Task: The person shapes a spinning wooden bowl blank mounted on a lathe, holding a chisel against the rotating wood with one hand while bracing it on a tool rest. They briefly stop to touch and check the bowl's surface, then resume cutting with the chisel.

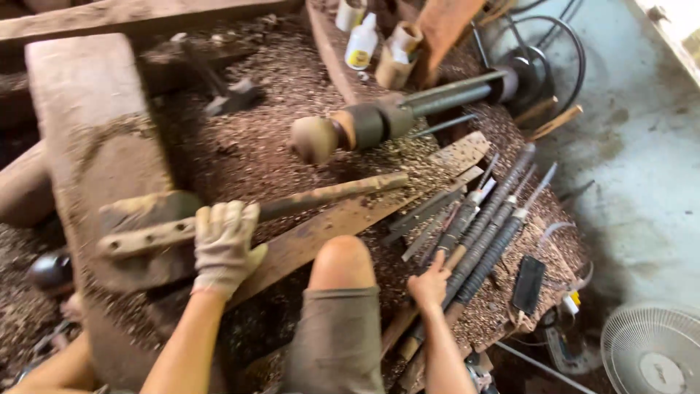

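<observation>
gloved left hand [222, 244] clenched round long tool rest bar [255, 215], axis running 8 to 2 o'clock. bare right hand [430, 283] fingers curl onto chisel handles [481, 244] at 1 o'clock, grip uncertain.

The left hand [222, 244] wears a pale, dusty work glove and reaches forward on a bare forearm that runs up from the lower edge of the view. Its fingers are curled over, knuckles upward, closed in a grip with the back of the hand facing the camera. The right hand [430, 283] is bare and sits lower and further right, its forearm rising steeply from the bottom edge. Its fingers are bent and pressed downward. Between both arms, a bare knee [341, 261] juts forward, shorts covering the thigh.
</observation>
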